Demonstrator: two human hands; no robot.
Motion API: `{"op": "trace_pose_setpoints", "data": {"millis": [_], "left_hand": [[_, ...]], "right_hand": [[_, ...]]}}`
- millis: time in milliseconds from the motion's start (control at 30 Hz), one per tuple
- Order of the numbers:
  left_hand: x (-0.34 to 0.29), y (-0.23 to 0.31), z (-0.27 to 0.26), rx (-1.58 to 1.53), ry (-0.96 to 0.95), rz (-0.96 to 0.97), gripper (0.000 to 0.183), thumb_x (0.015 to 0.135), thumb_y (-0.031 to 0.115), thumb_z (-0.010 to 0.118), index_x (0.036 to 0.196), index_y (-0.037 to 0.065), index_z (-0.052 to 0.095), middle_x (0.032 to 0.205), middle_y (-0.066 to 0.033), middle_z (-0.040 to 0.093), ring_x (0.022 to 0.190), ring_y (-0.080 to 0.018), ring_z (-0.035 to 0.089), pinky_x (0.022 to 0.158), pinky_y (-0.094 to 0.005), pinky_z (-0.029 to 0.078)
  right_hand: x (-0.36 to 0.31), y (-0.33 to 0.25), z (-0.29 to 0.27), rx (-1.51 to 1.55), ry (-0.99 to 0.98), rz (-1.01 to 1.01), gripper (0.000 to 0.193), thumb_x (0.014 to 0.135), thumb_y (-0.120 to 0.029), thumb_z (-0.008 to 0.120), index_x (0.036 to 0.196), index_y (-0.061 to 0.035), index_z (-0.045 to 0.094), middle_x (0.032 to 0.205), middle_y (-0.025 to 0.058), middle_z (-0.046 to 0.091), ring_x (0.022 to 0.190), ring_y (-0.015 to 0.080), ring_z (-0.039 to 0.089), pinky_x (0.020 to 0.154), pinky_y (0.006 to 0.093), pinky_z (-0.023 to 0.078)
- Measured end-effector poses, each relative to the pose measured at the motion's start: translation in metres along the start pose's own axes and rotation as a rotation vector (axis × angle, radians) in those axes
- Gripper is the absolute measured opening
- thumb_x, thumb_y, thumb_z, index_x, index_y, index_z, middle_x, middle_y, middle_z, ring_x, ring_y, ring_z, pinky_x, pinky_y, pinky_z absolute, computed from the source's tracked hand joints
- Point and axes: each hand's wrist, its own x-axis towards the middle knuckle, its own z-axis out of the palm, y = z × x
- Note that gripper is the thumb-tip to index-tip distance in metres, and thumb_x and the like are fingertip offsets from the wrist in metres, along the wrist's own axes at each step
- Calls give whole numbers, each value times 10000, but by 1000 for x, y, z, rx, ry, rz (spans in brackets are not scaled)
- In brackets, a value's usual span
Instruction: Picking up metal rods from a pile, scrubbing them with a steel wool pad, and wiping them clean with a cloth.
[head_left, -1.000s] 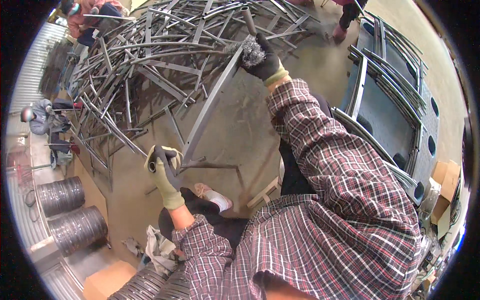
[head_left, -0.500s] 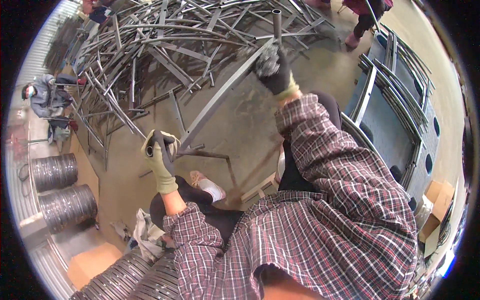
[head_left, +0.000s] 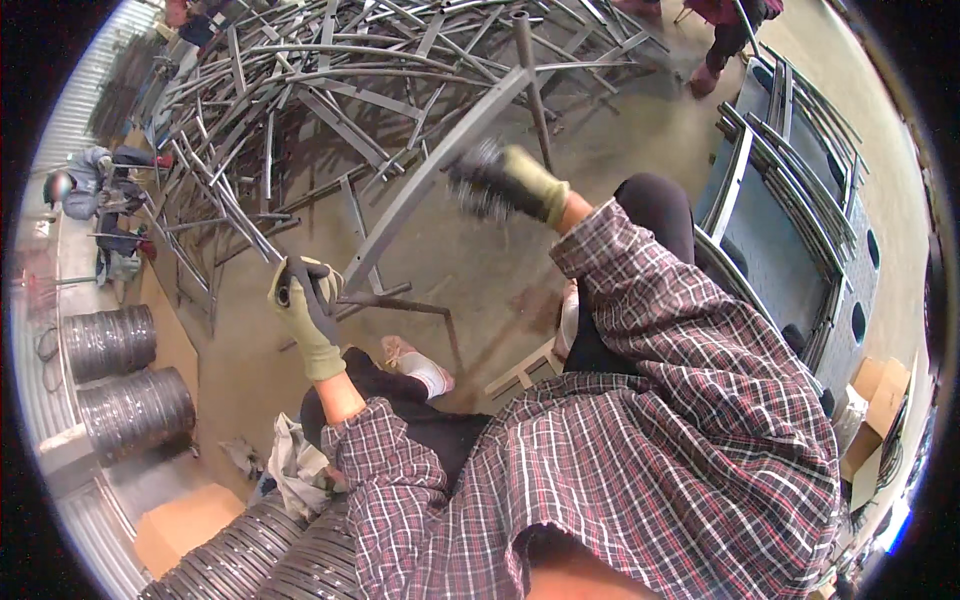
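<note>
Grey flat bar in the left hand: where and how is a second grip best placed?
Probably midway along the grey flat bar, coming from the right, closing across its width. It slants up from the left hand to a round tube at its far end, leaving a long, straight stretch exposed; the right hand is on that side.

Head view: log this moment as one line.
left hand: gripping metal frame | right hand: blurred, holding wire wool near frame, contact unclear | rest: metal pile beyond, coils at left
</note>
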Motion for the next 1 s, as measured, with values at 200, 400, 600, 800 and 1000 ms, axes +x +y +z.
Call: {"op": "trace_pose_setpoints", "data": {"millis": [200, 400, 600, 800, 1000], "left_hand": [[12, -13, 0, -39, 56, -69, 361, 976, 292, 531, 827, -33, 579, 513, -13, 422, 420, -109, 376, 462, -289, 318], [13, -21, -12, -101, 8, -76, 285, 974, 221, 544, 858, -35, 592, 519, -20, 446, 399, -101, 357, 443, -283, 303], [16, -45, -10, -68, -39, -76, 280, 975, 228, 533, 1019, -38, 610, 680, -54, 570, 548, -129, 504, 542, -293, 406], [-47, -81, 7, -11, 307, -295, 336, 966, 270, 587, 1143, -15, 605, 1007, -56, 656, 913, -152, 609, 854, -314, 459], [-31, -52, -23, 52, 358, -139, 285, 944, 317, 639, 969, 35, 607, 770, 6, 550, 663, -67, 486, 571, -233, 373]], "right_hand": [[-25, 24, -37, -1174, 103, 447, 356, 810, -380, 658, 933, -47, 694, 920, 192, 699, 904, 403, 661, 750, 462, 533], [-31, 34, -77, -1331, 53, 750, 663, 750, -385, 750, 1297, -74, 543, 1291, 216, 568, 1151, 387, 589, 943, 457, 503], [32, 29, -150, -562, 473, -200, 536, 891, -232, 668, 1336, -14, 466, 1162, 93, 628, 1037, 221, 592, 908, 345, 464], [66, -4, -109, -227, 145, -138, 507, 913, -315, 648, 1287, 13, 549, 1126, 72, 655, 1031, 150, 589, 938, 286, 440], [69, -15, -88, 53, 359, -184, 319, 962, -287, 577, 1078, -6, 673, 880, 41, 669, 785, 134, 589, 753, 269, 469]]}}
